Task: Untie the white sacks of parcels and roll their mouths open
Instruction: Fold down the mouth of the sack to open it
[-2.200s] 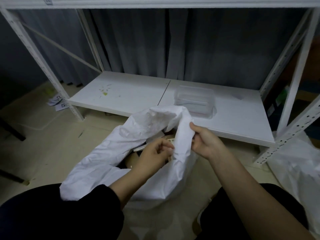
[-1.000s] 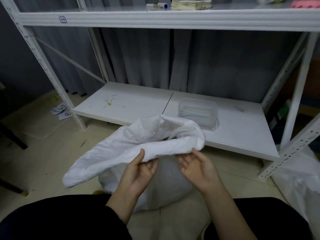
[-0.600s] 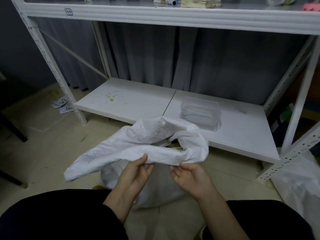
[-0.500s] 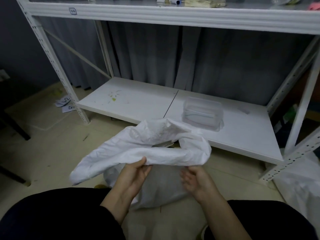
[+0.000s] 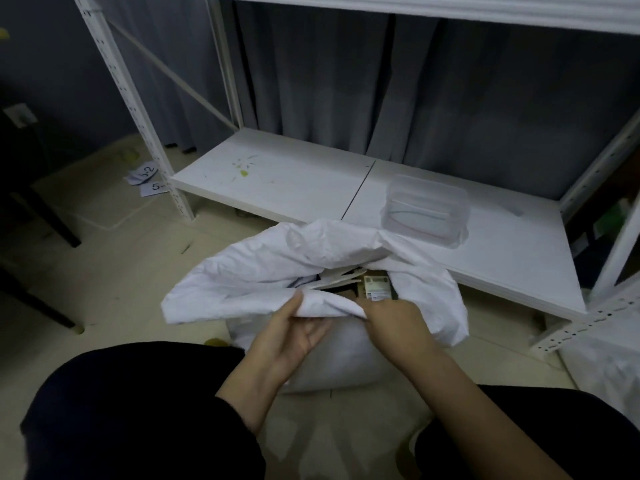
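I see the sack (image 5: 277,271) on the pale floor (image 5: 121,271) just before the low white shelf (image 5: 294,181) and grey curtain (image 5: 329,81), left hand (image 5: 291,337) pinching its near rim, right hand (image 5: 394,327) fingers hidden under the fold, grip unclear.

**Sack on the floor before the low shelf**

The crumpled white woven sack (image 5: 311,265) stands on the pale tiled floor (image 5: 121,271), just before the flat white shelf board (image 5: 294,181). Labelled cardboard parcels (image 5: 375,287) lie in its mouth. The left hand (image 5: 294,337) pinches the near rim, and the right hand (image 5: 398,327) is just right of it, fingers tucked under the same rim. On the shelf, beyond the sack to the right, sits a clear lidded plastic box (image 5: 426,209). A grey pleated curtain (image 5: 346,81) hangs behind. Numbered white paper slips (image 5: 149,180) lie on the floor at far left.
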